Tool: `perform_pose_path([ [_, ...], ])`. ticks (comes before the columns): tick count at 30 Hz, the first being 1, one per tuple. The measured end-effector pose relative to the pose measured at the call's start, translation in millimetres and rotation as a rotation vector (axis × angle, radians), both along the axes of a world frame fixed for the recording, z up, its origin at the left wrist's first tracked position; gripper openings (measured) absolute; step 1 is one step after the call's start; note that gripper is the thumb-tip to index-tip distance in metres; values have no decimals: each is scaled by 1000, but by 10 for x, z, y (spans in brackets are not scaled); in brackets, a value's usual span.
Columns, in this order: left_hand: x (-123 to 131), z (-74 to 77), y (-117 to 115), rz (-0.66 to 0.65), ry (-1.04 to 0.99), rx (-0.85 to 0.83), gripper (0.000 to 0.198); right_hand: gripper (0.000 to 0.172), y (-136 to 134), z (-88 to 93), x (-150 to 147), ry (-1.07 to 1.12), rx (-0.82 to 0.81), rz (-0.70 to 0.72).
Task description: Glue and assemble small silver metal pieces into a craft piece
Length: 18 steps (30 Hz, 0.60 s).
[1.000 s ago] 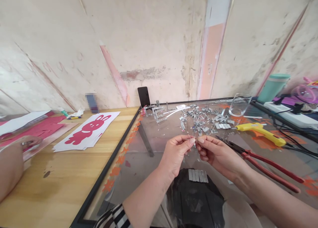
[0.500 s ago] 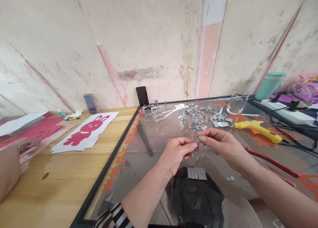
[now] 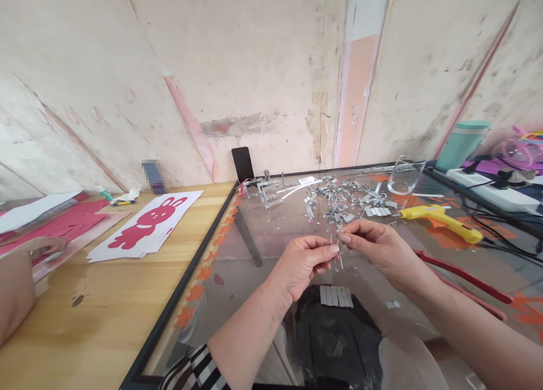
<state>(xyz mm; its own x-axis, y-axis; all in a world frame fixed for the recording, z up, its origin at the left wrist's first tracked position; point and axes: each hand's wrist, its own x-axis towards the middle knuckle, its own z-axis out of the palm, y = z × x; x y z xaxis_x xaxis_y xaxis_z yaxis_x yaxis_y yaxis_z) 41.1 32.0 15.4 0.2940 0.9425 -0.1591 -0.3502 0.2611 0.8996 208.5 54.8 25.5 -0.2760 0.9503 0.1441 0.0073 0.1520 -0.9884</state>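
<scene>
Above the glass tabletop [image 3: 271, 248] my two hands meet, fingertips almost touching. My left hand [image 3: 307, 260] is closed in a pinch on thin pale sticks [image 3: 341, 261], which look like narrow wire or strips. My right hand [image 3: 373, 243] pinches at the upper end of the same small piece; the exact contact is hidden by the fingers. Below them lies a row of flat silver strips [image 3: 336, 296], side by side. A heap of small silver scraps [image 3: 339, 197] spreads behind the hands, with another short row of silver pieces [image 3: 377, 211] at its right.
Right of my hands are red-handled pliers [image 3: 466, 277], a yellow glue gun [image 3: 441, 220], a drinking glass [image 3: 406, 175], a power strip [image 3: 492, 192] and a teal cup [image 3: 462, 145]. A phone [image 3: 242, 163] leans on the wall. At left, another person's hand [image 3: 46, 245] rests near red paper and a rabbit picture [image 3: 146, 226].
My hands stay nearly in place, still pinching. The thin sticks between them have turned slightly and show more clearly.
</scene>
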Motion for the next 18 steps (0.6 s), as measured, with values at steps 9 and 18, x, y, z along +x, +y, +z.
perform_pose_path([
  [9,12,6,-2,24,-92,-66,30,25,-2,-4,-15,-21,-14,-48],
  [18,9,-3,7,49,-101,-133,27,24,-18,-16,-46,-2,-30,-100],
])
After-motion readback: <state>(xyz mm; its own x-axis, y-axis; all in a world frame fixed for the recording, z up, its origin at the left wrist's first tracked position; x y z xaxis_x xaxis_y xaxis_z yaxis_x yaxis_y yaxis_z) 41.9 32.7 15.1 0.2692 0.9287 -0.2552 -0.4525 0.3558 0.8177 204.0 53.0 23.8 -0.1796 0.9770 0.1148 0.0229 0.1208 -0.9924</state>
